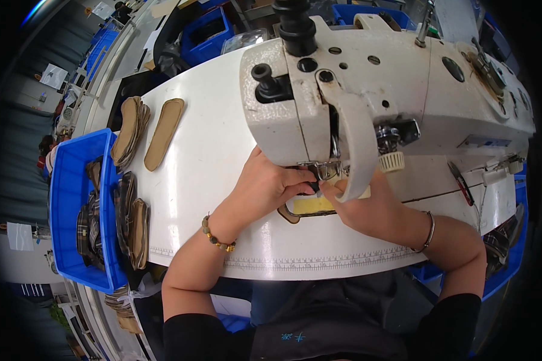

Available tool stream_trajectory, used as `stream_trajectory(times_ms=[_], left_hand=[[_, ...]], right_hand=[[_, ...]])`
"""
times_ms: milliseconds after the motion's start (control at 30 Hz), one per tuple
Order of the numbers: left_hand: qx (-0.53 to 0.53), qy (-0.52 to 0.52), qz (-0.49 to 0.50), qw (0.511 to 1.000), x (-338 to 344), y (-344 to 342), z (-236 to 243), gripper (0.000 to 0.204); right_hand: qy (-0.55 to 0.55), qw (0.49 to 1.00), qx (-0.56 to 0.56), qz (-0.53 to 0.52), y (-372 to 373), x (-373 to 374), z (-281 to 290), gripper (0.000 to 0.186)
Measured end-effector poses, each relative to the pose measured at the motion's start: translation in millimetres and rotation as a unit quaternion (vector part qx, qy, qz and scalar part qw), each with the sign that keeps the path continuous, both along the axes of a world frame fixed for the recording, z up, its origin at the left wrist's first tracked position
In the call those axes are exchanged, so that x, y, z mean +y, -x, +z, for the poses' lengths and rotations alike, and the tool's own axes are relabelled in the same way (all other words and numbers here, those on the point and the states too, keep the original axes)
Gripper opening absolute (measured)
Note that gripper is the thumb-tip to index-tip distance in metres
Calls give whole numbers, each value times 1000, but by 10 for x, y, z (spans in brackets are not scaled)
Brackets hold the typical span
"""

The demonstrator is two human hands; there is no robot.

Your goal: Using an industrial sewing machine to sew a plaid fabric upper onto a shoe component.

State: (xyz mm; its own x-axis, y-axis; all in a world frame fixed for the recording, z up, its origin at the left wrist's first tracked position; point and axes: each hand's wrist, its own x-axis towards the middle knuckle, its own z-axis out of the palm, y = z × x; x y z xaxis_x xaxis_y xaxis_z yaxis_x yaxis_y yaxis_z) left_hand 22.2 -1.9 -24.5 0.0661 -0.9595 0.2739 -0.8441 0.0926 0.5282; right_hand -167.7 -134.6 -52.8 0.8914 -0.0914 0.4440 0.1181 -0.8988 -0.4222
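At the white sewing machine [289, 126], both of my hands are close to the needle and presser foot [326, 171]. My left hand [270, 183] pinches a dark cloth piece [311, 186] between thumb and fingers just left of the foot. From the other side, my right hand [364, 204] has its fingers closed at the work by the foot; the machine's curved white arm partly covers them. Beneath the hands, the tan tip of a sole-shaped piece [289, 215] with a dark edge shows beside a yellow strip [313, 206]. The rest of that piece is hidden.
Tan sole-shaped pieces lie as a stack [129, 132] and a single one [164, 133] on the white table [205, 120]. A blue bin [63, 210] at left holds plaid shoe parts [90, 231]. Red-handled thread snips [461, 182] lie at right. More plaid pieces [497, 246] sit at lower right.
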Motion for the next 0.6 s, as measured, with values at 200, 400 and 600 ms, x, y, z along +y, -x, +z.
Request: stream_trajectory(times_ms=[200, 400, 600], left_hand=[[-45, 19, 18, 999, -24, -11, -50, 23], [91, -16, 57, 994, -76, -103, -257, 24], [379, -42, 92, 920, -150, -119, -290, 30]], right_hand=[[-1, 999, -29, -32, -30, -13, -82, 17], [-78, 994, -52, -52, -135, -77, -216, 5], [3, 994, -86, -66, -190, -170, -232, 25]])
